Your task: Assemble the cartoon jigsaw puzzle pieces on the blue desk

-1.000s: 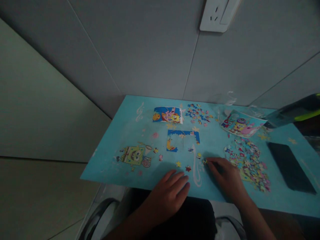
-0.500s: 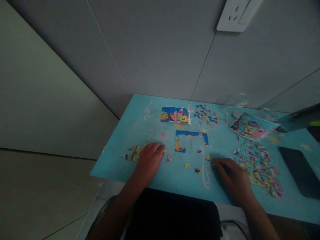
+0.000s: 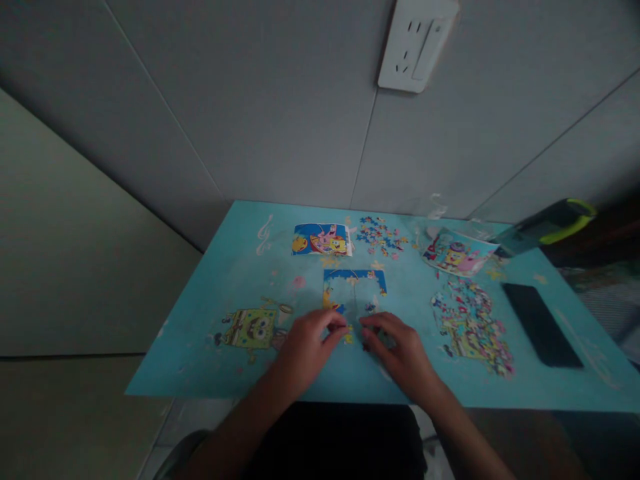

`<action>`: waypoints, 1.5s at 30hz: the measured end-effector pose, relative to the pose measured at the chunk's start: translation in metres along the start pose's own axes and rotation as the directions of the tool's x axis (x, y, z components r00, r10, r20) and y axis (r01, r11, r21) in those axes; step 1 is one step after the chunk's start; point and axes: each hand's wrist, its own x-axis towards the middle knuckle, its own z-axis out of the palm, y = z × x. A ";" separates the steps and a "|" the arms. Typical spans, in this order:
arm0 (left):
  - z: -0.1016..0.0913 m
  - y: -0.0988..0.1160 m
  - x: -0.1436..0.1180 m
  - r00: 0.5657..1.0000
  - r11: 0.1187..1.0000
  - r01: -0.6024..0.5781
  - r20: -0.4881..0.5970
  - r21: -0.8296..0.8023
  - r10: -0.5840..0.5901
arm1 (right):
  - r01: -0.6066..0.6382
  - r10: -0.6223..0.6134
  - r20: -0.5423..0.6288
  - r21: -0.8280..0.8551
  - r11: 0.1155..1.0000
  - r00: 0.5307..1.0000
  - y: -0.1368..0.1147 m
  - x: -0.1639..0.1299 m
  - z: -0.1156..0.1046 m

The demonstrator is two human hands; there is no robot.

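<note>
My left hand (image 3: 313, 340) is pinched closed at the lower edge of a partly assembled jigsaw puzzle (image 3: 345, 274), whose blue border pieces form a broken frame. Opposite it, my right hand (image 3: 397, 347) is also pinched closed, its fingertips a short gap from the left ones. Whatever either pinch holds is too small to make out. A yellow jigsaw piece (image 3: 349, 335) lies between the hands, and another loose piece (image 3: 370, 307) is just above the right fingers. Behind the puzzle lies a reference picture (image 3: 321, 240) with a blue background and cartoon figures.
Loose pieces (image 3: 380, 235) are scattered at the back, and a larger heap (image 3: 475, 327) lies to the right. Beyond are a second picture card (image 3: 457, 252), a black phone-like slab (image 3: 543, 325) and a dark bottle with a green rim (image 3: 545, 227). A wall borders the turquoise table (image 3: 210, 287).
Both hands have come together in front of the puzzle: the left from over the printed cartoon figure on the table, the right from beside the heap. The camera view has shifted right.
</note>
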 end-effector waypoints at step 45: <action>0.079 0.034 0.060 0.942 0.898 -0.298 0.251 0.325 0.222 | -0.082 0.036 -0.149 -0.318 0.945 0.988 0.067 0.021 -0.030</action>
